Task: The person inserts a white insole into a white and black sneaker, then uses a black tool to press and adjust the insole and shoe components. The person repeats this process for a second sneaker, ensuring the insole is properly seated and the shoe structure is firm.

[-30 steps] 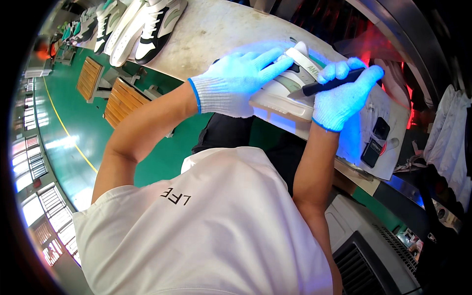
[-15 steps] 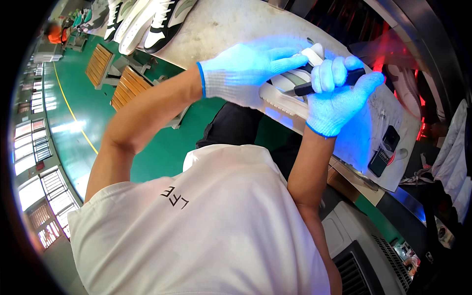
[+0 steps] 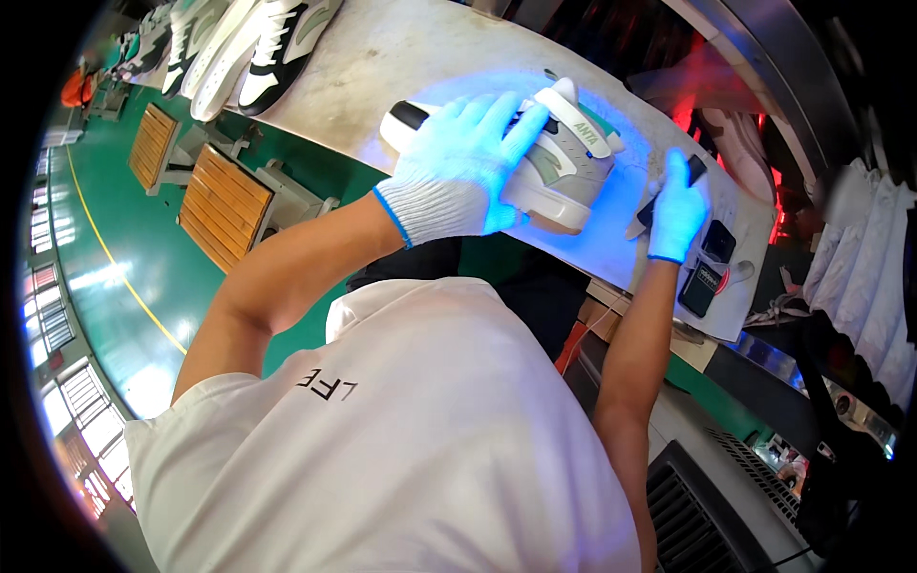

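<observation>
A white and grey sneaker (image 3: 565, 172) lies on its side across the worktable under blue light, its heel counter pointing right and a black patch toward its left end. My left hand (image 3: 468, 158), in a white knit glove with a blue cuff, grips it, fingers laid over the upper and thumb at the lower edge. Away to the right, my right hand (image 3: 680, 215) is gloved too and closed around a black-handled utility knife (image 3: 647, 212). The knife's blade end points down and left, off the shoe, just above the tabletop.
Two dark phone-like devices (image 3: 702, 288) lie beside my right wrist on the worktable (image 3: 368, 57). Several sneakers (image 3: 277, 57) line its far left end. Wooden-topped stools (image 3: 224, 205) stand on the green floor. Red-lit machinery with a shoe (image 3: 740, 148) is at the right.
The knife has moved right, away from the shoe, in my right hand. The shoe has been turned and shows more of its side. My left hand now lies further across it.
</observation>
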A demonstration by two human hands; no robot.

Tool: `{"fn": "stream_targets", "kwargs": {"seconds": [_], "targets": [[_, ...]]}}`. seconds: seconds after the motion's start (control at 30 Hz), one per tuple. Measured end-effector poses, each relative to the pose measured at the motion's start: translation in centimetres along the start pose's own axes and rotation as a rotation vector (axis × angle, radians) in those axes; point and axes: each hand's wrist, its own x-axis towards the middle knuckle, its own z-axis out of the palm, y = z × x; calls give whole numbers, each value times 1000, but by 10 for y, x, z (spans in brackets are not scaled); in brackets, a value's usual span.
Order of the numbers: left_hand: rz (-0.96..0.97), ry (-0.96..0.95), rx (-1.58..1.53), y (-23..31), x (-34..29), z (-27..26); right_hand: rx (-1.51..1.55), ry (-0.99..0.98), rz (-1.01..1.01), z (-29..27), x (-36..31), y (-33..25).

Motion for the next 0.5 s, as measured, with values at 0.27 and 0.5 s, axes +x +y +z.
{"fn": "stream_targets", "kwargs": {"seconds": [0.27, 0.5], "targets": [[65, 162, 88, 7, -20, 6, 384, -791, -72, -28, -64, -10], [103, 282, 135, 6, -29, 17, 304, -1162, 132, 12, -63, -29]]}}
